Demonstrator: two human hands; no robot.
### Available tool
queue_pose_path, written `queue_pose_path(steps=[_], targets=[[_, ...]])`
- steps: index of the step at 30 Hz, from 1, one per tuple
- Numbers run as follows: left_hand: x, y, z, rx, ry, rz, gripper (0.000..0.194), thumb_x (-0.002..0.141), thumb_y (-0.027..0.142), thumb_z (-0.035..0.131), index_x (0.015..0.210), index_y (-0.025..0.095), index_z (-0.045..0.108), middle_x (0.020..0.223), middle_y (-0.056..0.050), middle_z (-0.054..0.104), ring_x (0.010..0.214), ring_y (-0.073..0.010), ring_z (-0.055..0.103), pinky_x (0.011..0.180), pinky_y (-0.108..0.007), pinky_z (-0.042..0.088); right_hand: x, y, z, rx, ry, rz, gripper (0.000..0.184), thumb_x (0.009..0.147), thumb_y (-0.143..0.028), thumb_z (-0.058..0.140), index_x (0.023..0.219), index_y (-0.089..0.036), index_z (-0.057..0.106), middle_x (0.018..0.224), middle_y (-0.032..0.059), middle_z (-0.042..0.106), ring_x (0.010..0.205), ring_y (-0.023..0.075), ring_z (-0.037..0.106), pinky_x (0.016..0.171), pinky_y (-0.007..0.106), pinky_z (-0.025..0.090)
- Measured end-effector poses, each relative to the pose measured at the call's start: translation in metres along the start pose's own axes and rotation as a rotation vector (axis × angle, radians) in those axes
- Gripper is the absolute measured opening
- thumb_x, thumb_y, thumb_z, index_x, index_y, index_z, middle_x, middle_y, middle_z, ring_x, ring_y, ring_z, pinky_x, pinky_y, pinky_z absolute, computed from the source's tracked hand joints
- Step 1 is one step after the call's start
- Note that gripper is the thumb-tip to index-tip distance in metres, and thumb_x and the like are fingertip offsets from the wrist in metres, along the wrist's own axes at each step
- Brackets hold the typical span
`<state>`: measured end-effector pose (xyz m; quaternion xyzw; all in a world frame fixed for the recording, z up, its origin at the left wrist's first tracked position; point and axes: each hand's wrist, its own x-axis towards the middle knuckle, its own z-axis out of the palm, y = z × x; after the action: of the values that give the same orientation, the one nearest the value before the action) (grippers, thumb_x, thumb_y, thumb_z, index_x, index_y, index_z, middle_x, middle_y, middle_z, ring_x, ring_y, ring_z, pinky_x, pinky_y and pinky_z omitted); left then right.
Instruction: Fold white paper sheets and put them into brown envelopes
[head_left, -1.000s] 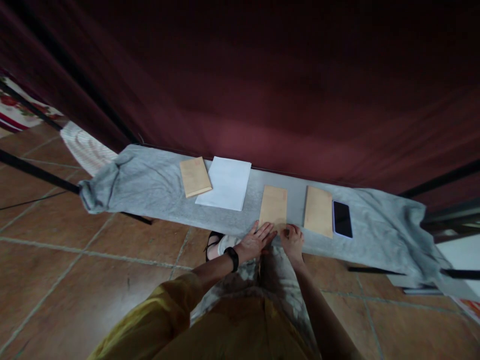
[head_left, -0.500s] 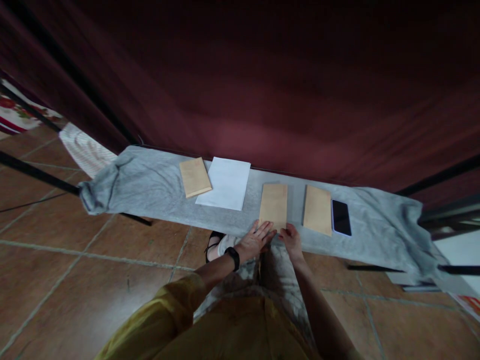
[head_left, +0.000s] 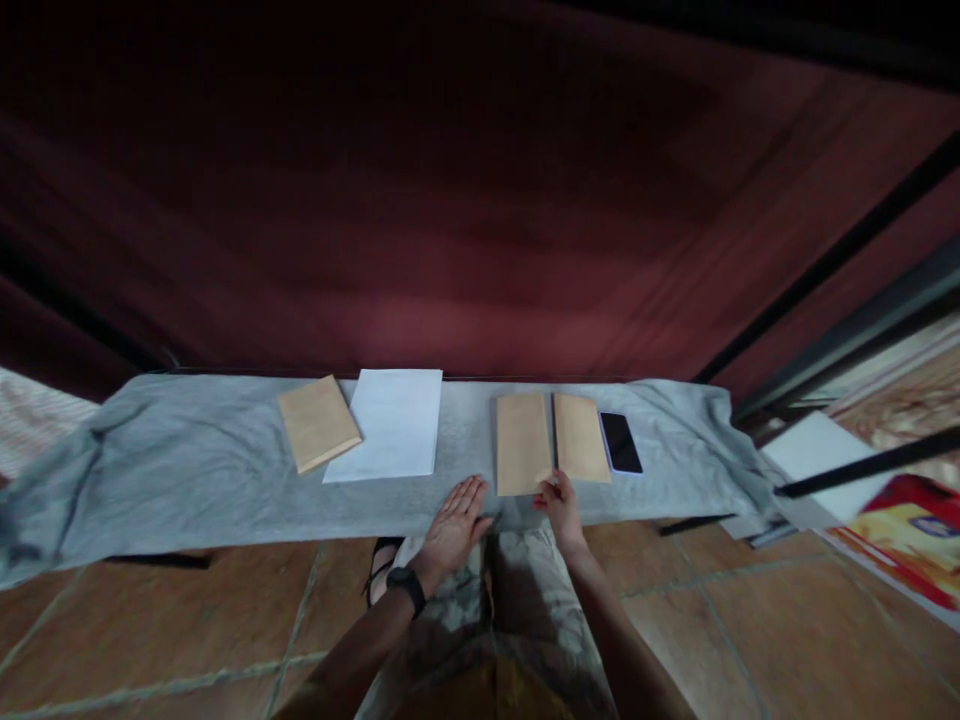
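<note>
The right hand's fingers are bent in, thumb and forefinger drawn together at the near right corner of the middle envelope, in what looks like a light pinch; how firm it is, I cannot tell. From those fingers the envelope lies ahead and to the left, on the cloth; the right hand is the nearer one, touching it. The left hand is palm down on the cloth, fingers straight and a little apart, thumb out to the side, holding nothing; its fingertips are just beside the near left corner, so from there the envelope lies ahead and to the right.

The middle envelope lies flat, its long axis running nearly straight away from the body, one short edge near the hands, the other toward the curtain; which end opens, I cannot tell. Just beside its right edge lies the right envelope, its far end leaning slightly left; the phone is next to that; well to the left are the paper and, touching it, the left envelope.
</note>
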<state>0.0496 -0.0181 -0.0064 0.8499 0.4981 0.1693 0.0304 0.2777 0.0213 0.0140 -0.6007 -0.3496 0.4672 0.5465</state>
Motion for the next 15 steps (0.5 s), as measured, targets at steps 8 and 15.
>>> queue_pose_path(steps=[8,15], targets=[[-0.002,-0.006,0.008,0.051,0.030,-0.005,0.058,0.099,0.038,0.045,0.153,0.018,0.033,0.156,-0.014,0.042,0.143,-0.0257,0.041,0.115,-0.048,0.040,0.063,-0.024,-0.065,-0.014,0.169,-0.014,0.055,0.064,-0.054,0.068,0.107,-0.021,0.055,0.066,-0.0060,0.058,0.054,0.0164,0.064,0.053,0.031,0.058],[-0.002,-0.007,0.011,0.078,0.035,-0.002,0.060,0.098,0.037,0.046,0.154,0.019,0.032,0.155,-0.014,0.043,0.143,-0.0262,0.042,0.115,-0.048,0.041,0.070,-0.007,-0.084,-0.066,0.251,-0.002,0.048,0.061,-0.045,0.068,0.100,-0.022,0.051,0.059,-0.0090,0.055,0.049,0.0157,0.061,0.048,0.030,0.056]])
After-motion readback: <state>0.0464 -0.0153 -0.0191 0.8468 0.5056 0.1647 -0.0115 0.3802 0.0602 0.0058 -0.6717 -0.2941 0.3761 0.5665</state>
